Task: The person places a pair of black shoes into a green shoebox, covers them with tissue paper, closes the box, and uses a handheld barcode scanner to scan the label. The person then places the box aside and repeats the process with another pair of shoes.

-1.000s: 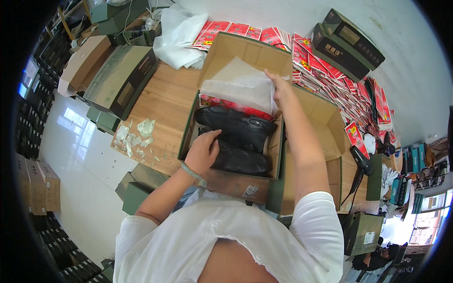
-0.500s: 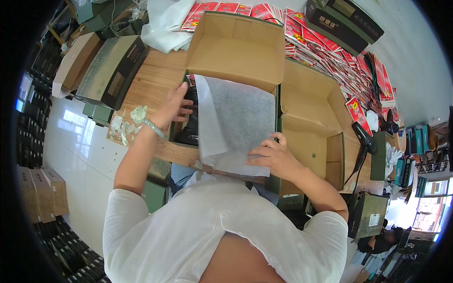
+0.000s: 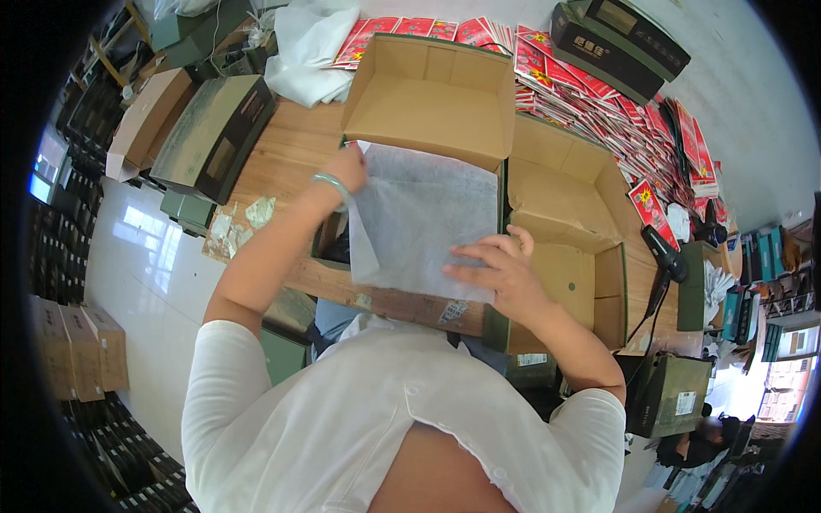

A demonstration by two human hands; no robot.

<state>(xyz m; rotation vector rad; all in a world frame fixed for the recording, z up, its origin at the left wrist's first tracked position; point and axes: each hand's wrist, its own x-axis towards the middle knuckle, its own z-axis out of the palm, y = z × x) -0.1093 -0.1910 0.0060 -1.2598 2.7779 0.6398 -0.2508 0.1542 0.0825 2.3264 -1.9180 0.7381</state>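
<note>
A thin white wrapping sheet [image 3: 428, 214] lies across an open shoebox [image 3: 432, 81] whose lid stands up behind it. At the sheet's far left corner, the fingers of my left hand [image 3: 348, 168] are closed on its edge. My right hand [image 3: 505, 269] rests on the sheet's near right part, fingers stretched out and apart. Something black [image 3: 339, 244] shows inside the box past the sheet's left edge; the sheet hides the rest. Right beside it stands a second open shoebox [image 3: 556, 278], with bare cardboard showing inside.
Piles of red printed cards [image 3: 590, 120] spread along the far side of the wooden table [image 3: 286, 145]. A black hair dryer [image 3: 663, 252] with a cord lies at the right. Closed shoeboxes [image 3: 218, 128] stand at the left; more boxes [image 3: 607, 47] sit at the back.
My left hand has moved from the box's left side to the sheet's far left corner and closed on it. The sheet now covers more of the left side. My right hand has barely moved.
</note>
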